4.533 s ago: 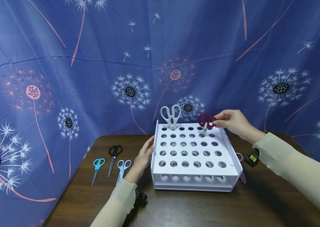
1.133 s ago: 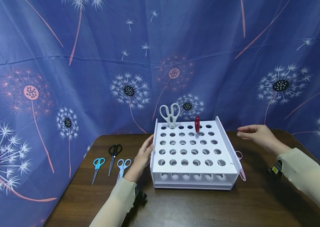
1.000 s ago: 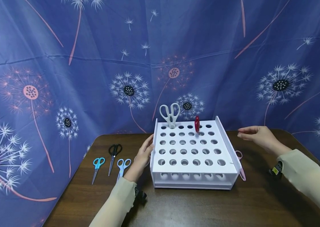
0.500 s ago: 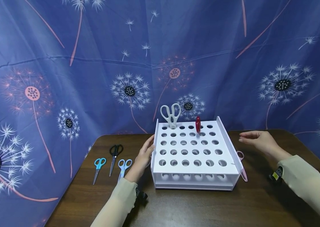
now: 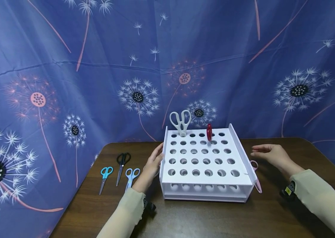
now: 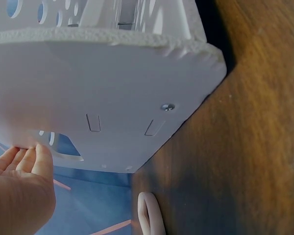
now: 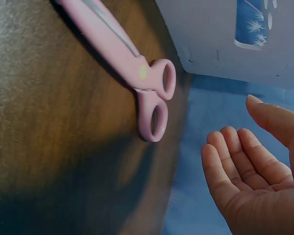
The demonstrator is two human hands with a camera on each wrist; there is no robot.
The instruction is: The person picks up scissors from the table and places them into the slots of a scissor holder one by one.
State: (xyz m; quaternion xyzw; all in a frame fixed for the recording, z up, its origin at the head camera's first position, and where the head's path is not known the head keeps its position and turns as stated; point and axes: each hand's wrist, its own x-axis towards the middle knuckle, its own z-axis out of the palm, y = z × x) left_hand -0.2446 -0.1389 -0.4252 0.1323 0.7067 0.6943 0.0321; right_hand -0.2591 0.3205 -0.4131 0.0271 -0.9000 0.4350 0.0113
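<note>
My left hand (image 5: 150, 168) touches the left side panel of the white holed rack (image 5: 206, 180), its fingertips resting by the panel's cutout in the left wrist view. Held by nothing, my right hand (image 5: 275, 156) hovers to the right of the rack with fingers loosely bent. Below it on the table lie pink scissors (image 7: 122, 58), partly behind the rack in the head view. Red-handled scissors (image 5: 209, 132) stand handles up in a hole toward the back right, turned edge-on. White-handled scissors (image 5: 181, 123) stand upright in the back row at left.
Left of the rack, turquoise-handled scissors (image 5: 106, 175), black-handled scissors (image 5: 123, 162) and light blue scissors (image 5: 131, 175) lie on the brown table (image 5: 197, 219). A pale handle loop (image 6: 151, 215) lies beside the rack's left side. A blue dandelion-print cloth (image 5: 111, 86) hangs behind.
The right hand has let go of the red-handled scissors, which now stand in the rack, and has moved off right and slightly down. The left hand stays at the rack's side.
</note>
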